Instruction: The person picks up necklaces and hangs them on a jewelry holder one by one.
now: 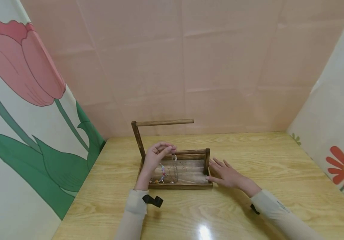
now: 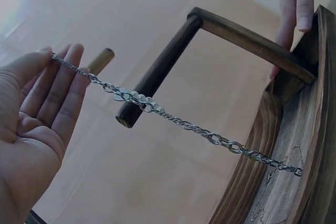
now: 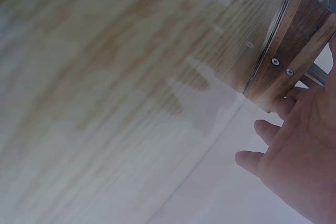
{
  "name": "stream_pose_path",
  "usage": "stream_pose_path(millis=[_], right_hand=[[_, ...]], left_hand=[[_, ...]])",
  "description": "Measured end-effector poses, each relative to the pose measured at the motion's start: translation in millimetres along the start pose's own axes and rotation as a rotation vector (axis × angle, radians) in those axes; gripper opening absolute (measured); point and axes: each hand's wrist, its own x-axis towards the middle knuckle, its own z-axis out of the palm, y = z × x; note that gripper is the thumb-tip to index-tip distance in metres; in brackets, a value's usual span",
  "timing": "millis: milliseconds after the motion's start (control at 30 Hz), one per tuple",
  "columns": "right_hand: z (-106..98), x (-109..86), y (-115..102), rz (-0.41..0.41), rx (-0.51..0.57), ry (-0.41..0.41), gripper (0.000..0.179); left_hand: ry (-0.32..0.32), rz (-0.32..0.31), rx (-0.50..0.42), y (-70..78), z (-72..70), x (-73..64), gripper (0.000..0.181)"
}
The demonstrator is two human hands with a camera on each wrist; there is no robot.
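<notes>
Between the thumb and fingertips of my left hand [image 1: 155, 158] is the end of a silver chain [image 2: 215, 139] with a short row of clear beads on it. Stretched out in the left wrist view, the chain runs down toward the tray of a dark wooden jewelry stand [image 1: 181, 187]. A beaded bracelet [image 1: 163, 170] with colored beads lies in the tray, partly hidden by my left hand and forearm. At the stand's right end, my right hand [image 1: 227, 175] rests with fingers spread, thumb by the front corner and fingertips by the short post.
The stand's tall left post carries a bar [image 1: 164, 122] with a free right end. A lower bar [image 1: 190, 152] reaches leftward from the short right post [image 1: 207, 161]. Thin jewelry [image 1: 182, 165] lies in the tray. The wooden table [image 1: 250, 150] meets a pink backdrop [image 1: 220, 66] behind.
</notes>
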Motion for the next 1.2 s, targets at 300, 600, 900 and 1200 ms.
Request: stream_pose_path(millis=[300,600,900,1200], right_hand=[[-1.8,-0.4,-1.3,0.000,0.008,0.009,0.076],[-2.4,0.0,-2.0,0.007,0.025,-0.007,0.076],[-1.3,-0.1,-1.8,0.011,0.033,-0.020,0.077],[0.3,0.3,-0.9,0.011,0.039,-0.008,0.076]], left_hand=[[0.035,0.028,-0.032,-5.2,-10.1,4.4,0.020],[0.048,0.063,-0.039,-7.5,-18.9,8.6,0.021],[0.062,0.042,-0.028,-6.2,-26.3,10.7,0.021],[0.061,0.017,-0.022,-5.6,-27.8,14.5,0.024]])
